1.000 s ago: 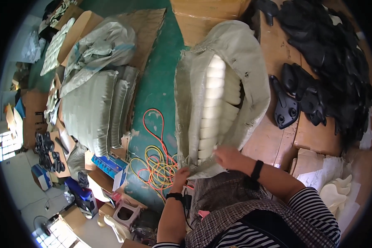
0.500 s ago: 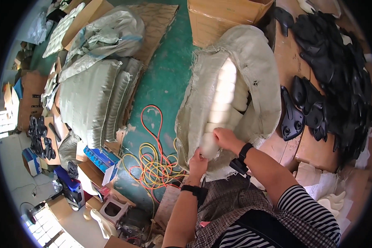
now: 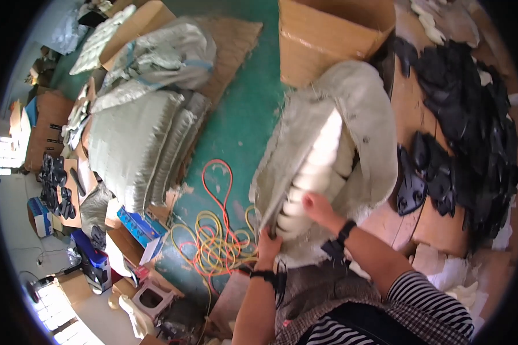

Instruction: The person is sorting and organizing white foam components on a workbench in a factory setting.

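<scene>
A pale woven sack (image 3: 282, 146) lies in front of me with its mouth spread wide. Inside it, smooth white rounded pieces (image 3: 313, 178) are stacked in tight, overlapping rows. Low on the sack's left edge, my left hand (image 3: 269, 244) is closed on the fabric. My right hand (image 3: 319, 208) is curled like a fist over the lower white pieces; its fingers are slightly blurred, and whatever they may hold is hidden.
An open cardboard box (image 3: 322, 49) stands beyond the sack. Black molded parts (image 3: 466, 115) cover the cardboard on the right. Filled grey sacks (image 3: 132, 141) lie at left, with a tangled yellow and red hose (image 3: 213, 241) on the green floor (image 3: 239, 121).
My left hand has shifted from a white piece to the sack's edge. The right hand has lifted off the lowest piece and moved slightly farther away. The view has tilted a little.
</scene>
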Available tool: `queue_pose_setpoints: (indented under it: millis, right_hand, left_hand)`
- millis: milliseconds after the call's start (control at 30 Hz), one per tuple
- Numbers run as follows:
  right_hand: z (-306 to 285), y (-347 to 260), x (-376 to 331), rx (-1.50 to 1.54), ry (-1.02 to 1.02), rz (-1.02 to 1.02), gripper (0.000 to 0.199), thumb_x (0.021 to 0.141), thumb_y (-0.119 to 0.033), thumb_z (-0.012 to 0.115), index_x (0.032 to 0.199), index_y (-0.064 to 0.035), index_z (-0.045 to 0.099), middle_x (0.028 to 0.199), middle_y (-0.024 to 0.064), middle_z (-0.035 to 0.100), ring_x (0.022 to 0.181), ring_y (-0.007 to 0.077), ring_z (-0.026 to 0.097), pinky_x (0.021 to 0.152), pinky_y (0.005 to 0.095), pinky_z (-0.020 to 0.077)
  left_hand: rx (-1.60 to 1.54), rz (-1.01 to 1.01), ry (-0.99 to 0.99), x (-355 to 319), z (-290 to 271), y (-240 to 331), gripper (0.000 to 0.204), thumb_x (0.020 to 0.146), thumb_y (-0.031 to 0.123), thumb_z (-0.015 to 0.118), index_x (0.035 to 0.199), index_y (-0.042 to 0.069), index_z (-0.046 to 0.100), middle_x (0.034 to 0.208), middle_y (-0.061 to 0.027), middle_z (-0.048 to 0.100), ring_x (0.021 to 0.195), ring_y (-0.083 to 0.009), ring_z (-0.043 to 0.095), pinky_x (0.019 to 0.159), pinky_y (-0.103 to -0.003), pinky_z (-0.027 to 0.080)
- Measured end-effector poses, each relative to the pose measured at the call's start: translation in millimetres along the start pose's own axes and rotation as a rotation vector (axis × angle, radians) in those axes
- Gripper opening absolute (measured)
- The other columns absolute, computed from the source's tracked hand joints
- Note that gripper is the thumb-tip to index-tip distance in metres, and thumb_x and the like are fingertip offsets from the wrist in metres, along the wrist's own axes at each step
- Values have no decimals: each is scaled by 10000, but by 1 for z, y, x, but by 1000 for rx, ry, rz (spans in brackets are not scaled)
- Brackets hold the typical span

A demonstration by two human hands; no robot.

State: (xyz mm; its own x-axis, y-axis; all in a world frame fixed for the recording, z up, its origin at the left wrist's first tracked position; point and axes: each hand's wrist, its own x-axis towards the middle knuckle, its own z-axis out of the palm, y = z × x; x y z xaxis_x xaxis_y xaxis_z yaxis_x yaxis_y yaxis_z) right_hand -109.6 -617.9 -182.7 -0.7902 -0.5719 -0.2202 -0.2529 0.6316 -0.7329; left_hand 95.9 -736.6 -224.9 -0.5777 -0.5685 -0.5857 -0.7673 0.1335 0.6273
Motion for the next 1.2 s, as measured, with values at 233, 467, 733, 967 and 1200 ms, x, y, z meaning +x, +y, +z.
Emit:
queue_pose_setpoints:
  millis: [233,467,733,967,1200]
  right_hand:
    - [11,93,-85,107,-148,339,192,756,-108,640,915,-19,581,794,135,621,755,253,614,667,386,495]
    - [-2,59,-42,378,-238,410,802,747,-199,766,1362,12,297,990,159,628,915,290,619,751,363,519]
    - [44,7,-14,104,-39,322,829,682,-314,824,1293,-14,351,909,138,602,849,266,613,739,379,515]
    - [72,-15,8,-58,-90,136,801,696,-290,788,1286,44,361,1031,209,584,906,307,595,802,388,499]
    - [35,-32,44,160,-157,-12,347,799,-164,622,1112,-30,556,892,194,640,848,346,624,726,417,510]
  left_hand:
    - [562,217,-510,-42,9,-33,419,819,446,515,970,106,707,1029,-170,676,995,-366,636,887,-460,501]
    - [117,214,-826,-73,47,-18,444,867,440,541,1029,45,661,752,-124,658,680,-272,641,646,-383,518]
    - [-169,-259,-777,-80,38,-8,724,879,638,482,1337,78,525,1120,-123,616,952,-240,549,771,-393,453]
    - [-872,-363,-154,-69,65,-91,293,798,205,701,1045,91,592,760,-68,571,531,-203,533,445,-368,438]
    - [-1114,-321,151,-46,30,-19,375,878,109,518,1248,56,484,1080,-88,571,896,-204,553,751,-338,463]
